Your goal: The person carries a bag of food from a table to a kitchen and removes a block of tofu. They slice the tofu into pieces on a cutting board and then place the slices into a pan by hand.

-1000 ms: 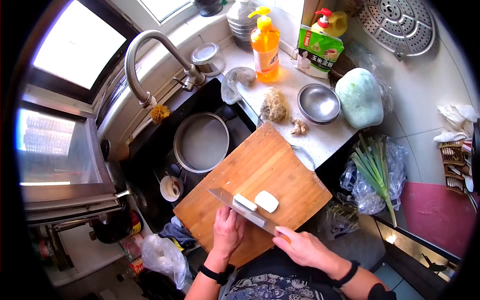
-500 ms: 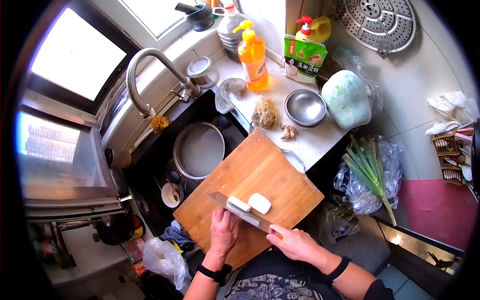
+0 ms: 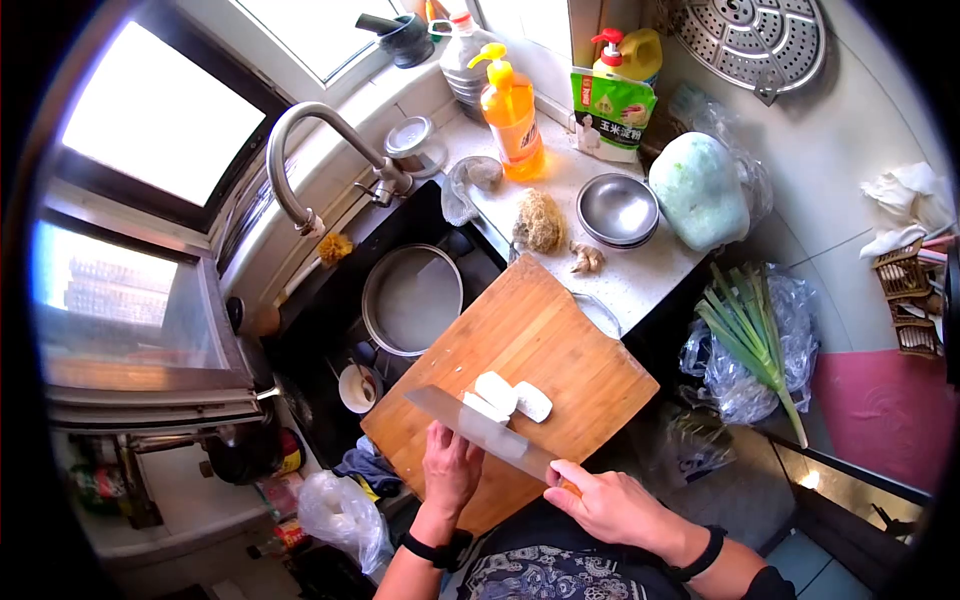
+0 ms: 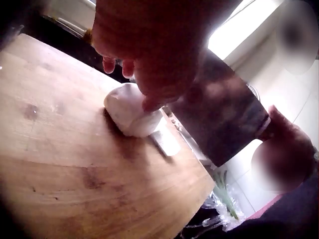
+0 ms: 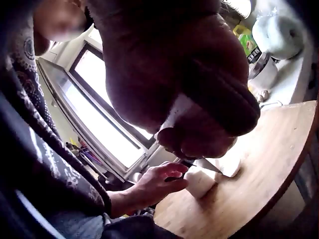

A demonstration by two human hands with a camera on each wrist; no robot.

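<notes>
My right hand [image 3: 615, 508] grips the handle of a wide-bladed knife [image 3: 482, 430], its blade slanting across the wooden board [image 3: 570, 350] in front of my left hand [image 3: 452, 468]. Bent fingers of the left hand hold a rounded white block [image 4: 130, 110], which the blade and hand mostly hide in the head view. Beyond the blade lie white pieces: a flat one [image 3: 496, 391], a thick one [image 3: 533, 402] and a narrow one [image 3: 484, 407] beside the steel. In the right wrist view the left hand [image 5: 157, 185] is at the block [image 5: 200, 181].
A sink with a pan [image 3: 412, 300] and a small white cup [image 3: 358, 387] lies left of the board. Behind it are metal bowls [image 3: 618, 210], ginger [image 3: 586, 258] and an orange bottle [image 3: 513, 125]. Green onions [image 3: 745, 330] rest on plastic at right.
One more white piece now shows beyond the blade, between the narrow and thick ones. The knife stands slightly clear of them, and the head view has shifted a little.
</notes>
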